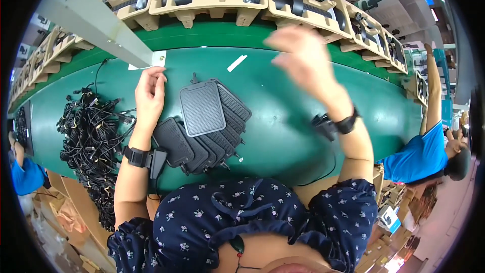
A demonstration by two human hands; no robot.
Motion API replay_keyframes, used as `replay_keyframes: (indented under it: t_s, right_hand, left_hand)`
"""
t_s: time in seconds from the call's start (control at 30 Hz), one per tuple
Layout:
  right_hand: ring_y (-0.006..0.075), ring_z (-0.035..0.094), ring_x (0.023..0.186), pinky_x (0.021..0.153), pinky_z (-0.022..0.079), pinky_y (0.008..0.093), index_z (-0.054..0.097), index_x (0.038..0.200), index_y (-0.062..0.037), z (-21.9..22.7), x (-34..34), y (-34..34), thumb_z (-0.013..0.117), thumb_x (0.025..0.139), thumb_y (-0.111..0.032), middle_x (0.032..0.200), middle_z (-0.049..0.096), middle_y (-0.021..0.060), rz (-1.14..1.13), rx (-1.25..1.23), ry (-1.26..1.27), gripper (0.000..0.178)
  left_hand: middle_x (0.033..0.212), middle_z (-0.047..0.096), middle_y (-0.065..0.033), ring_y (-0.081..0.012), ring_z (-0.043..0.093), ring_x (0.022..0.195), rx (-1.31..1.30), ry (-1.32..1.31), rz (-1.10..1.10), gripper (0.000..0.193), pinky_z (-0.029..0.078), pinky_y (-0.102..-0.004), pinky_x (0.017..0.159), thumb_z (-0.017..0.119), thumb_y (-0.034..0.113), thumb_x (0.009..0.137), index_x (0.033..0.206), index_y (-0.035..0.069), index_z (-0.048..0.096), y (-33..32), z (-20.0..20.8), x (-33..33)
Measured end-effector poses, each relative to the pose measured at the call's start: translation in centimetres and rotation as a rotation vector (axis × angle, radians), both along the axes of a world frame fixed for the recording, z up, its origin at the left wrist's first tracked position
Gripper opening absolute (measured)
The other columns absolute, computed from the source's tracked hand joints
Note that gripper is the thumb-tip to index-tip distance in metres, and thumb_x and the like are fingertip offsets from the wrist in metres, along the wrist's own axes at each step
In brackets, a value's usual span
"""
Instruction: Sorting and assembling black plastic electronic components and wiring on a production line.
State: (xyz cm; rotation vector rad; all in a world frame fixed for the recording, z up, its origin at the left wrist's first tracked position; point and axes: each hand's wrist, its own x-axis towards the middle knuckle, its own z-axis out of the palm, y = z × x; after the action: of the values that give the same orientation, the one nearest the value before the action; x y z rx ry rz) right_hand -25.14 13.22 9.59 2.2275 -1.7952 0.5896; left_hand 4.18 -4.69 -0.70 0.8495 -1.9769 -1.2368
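My left hand (150, 90) rests on the green table by the foot of a grey metal post. Its fingers are loosely curled in, and nothing shows in them. Beside it lies a fanned pile of flat black mesh-textured pads (172, 141) with rounded corners and small stubs on their edges. One lighter grey pad (202, 108) lies on top. My right hand (305, 58) is raised over the table's far right part, near the trays. Motion blurs it, but thumb and fingers look apart with nothing visible between them. Each wrist wears a black strap with a small box.
A tangled heap of black cables (88, 136) lies on the left. Behind the table, moulded tan trays (214, 7) holding black parts stand in a row. The slanting grey post (101, 20) rises at back left. A white strip (237, 63) lies mid-table. People in blue work at both sides.
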Motion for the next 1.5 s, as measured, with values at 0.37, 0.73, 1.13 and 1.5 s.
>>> replay_keyframes:
  t_s: [0.37,0.73,1.13,1.5]
  right_hand:
    - [0.0186,0.049,0.097,0.077,0.042,0.0324,0.052,0.122,-0.0186,0.2,12.1,-5.9,0.074,0.06,-0.028,0.128,0.044,-0.0037,0.45,0.52,0.239,0.067]
    - [0.0278,0.055,0.086,0.07,0.045,0.0374,0.052,0.085,-0.005,0.0,5.6,-3.7,0.07,0.069,-0.024,0.089,0.054,0.0109,0.13,0.538,-0.261,0.03]
    - [0.0189,0.057,0.072,0.063,0.044,0.0327,0.054,0.096,0.0001,1.3,-20.4,9.7,0.062,0.084,-0.019,0.076,0.057,0.0109,-1.083,-0.746,-0.264,0.024]
    - [0.0374,0.058,0.087,0.076,0.046,0.0443,0.057,0.107,-0.0106,-1.8,-30.2,11.9,0.056,0.084,-0.031,0.089,0.063,0.0188,-1.386,-0.278,-0.096,0.031]
  left_hand:
    - [0.083,0.053,-0.0062,-0.0104,0.051,0.06,0.01,0.187,0.054,0.014,0.041,-0.0208,0.055,0.046,-0.006,0.084,0.091,0.001,0.056,0.6,0.8,-0.1]
    - [0.106,0.058,-0.0158,-0.0325,0.053,0.101,-0.967,-0.673,0.458,0.03,0.041,-0.04,0.09,0.051,0.0,0.076,0.105,0.001,0.059,-3.2,10.5,10.1]
    - [0.095,0.059,-0.0193,-0.0369,0.056,0.087,-0.601,-0.774,0.501,0.034,0.044,-0.0387,0.076,0.058,0.025,0.087,0.107,-0.001,0.05,-6.2,10.0,14.7]
    - [0.098,0.054,-0.0142,-0.0258,0.052,0.089,-0.613,-0.398,0.22,0.028,0.043,-0.0336,0.08,0.057,0.006,0.084,0.11,0.001,0.047,-1.6,8.3,4.4]
